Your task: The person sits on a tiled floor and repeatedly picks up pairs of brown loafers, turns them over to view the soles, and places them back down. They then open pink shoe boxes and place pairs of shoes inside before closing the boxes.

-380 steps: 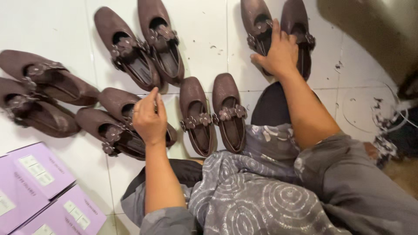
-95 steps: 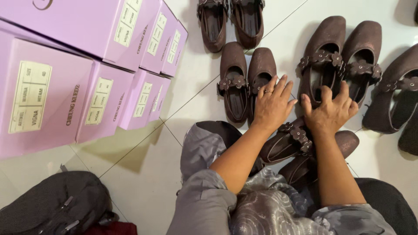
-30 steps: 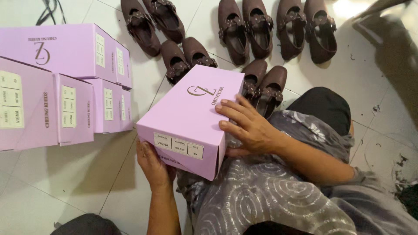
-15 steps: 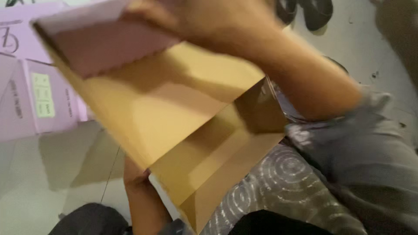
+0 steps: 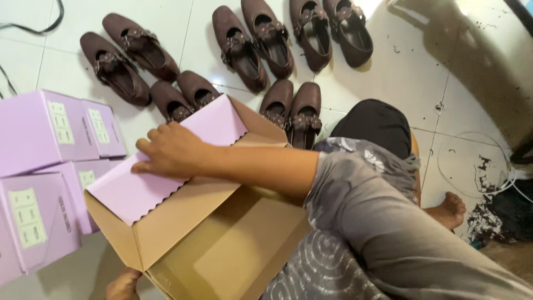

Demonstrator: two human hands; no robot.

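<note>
right hand (image 5: 169, 151) flat, open on box lid (image 5: 166, 166) | left hand (image 5: 123, 284) under box, grip unclear

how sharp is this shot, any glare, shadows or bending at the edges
Head view: mostly sharp, with slight softness on the right hand resting on the open box's lilac lid. Bright glare washes the tiles at the top right, beside a broad dark shadow. Tile lines bow from wide-angle distortion. The left hand is cut off by the bottom edge beneath the box. The brown shoes are evenly lit.
</note>
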